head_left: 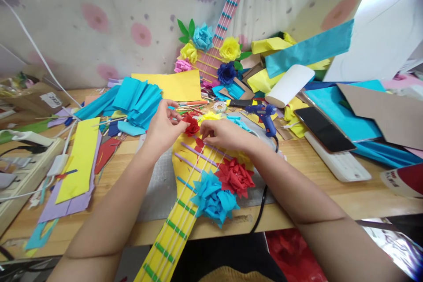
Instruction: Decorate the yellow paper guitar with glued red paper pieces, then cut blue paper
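Body over the desk [294, 154], the yellow craft guitar [185, 196] lies strings-up, showing 4 green frets; 1 small red paper rose [191, 124] is in the left fingers [178, 129].

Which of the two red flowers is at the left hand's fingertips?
The smaller, darker red flower, at the fingertips of the left hand. The larger red flower has spiky petals and sits beside the big blue flower, nearer the person.
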Available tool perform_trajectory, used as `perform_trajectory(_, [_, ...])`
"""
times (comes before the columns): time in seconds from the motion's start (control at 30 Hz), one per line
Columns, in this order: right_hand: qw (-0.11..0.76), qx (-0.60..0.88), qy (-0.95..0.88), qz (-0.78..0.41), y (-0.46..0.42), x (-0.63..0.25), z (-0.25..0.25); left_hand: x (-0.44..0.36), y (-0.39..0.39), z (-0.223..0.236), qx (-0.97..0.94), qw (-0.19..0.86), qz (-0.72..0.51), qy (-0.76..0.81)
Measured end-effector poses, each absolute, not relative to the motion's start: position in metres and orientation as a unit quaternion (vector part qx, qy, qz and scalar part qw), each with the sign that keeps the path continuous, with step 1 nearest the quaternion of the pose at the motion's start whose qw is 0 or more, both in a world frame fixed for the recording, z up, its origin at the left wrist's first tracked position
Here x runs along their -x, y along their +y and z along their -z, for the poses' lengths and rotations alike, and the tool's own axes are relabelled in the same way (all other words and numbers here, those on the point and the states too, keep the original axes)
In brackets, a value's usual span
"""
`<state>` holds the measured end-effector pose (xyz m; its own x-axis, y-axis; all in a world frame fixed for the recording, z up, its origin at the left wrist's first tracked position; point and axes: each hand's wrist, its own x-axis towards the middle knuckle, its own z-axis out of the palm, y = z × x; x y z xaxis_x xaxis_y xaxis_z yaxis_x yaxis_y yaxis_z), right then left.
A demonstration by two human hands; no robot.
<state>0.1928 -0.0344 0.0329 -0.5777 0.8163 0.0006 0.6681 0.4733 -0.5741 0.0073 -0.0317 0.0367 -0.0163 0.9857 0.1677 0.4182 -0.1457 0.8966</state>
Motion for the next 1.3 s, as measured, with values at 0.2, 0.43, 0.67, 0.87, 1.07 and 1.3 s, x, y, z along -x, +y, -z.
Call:
perform_trajectory(0.2, [0.166, 0.442, -0.855, -0.214, -0.032, -0.212, -0.047, -0.006, -0.023, -0.025, -0.613, 0.364, -0.436, 0.549])
perform_trajectory(0.43, [0.383, 0.567, -0.717, -0.13, -0.04, -0.3, -0.079, -0.007, -0.023, -0.026, -0.594, 0.414, -0.452, 0.522])
perform_trajectory(0.67, [0.356, 0.648, -0.659, -0.138, -0.025, -0.373, -0.022, -0.011, -0.021, -0.031, -0.557, 0.432, -0.489, 0.514])
perform_trajectory(0.87, [0.299, 0.693, -0.611, -0.238, -0.002, -0.352, 0.033, -0.008, -0.016, -0.024, -0.553, 0.409, -0.495, 0.53])
perform_trajectory(1.07, [0.387, 0.695, -0.543, -0.269, -0.004, -0.338, 0.006, -0.003, -0.017, -0.022, -0.563, 0.435, -0.463, 0.529])
perform_trajectory(1.3, [0.365, 0.505, -0.724, -0.296, -0.016, -0.278, -0.057, -0.008, -0.022, -0.024, -0.563, 0.438, -0.462, 0.527])
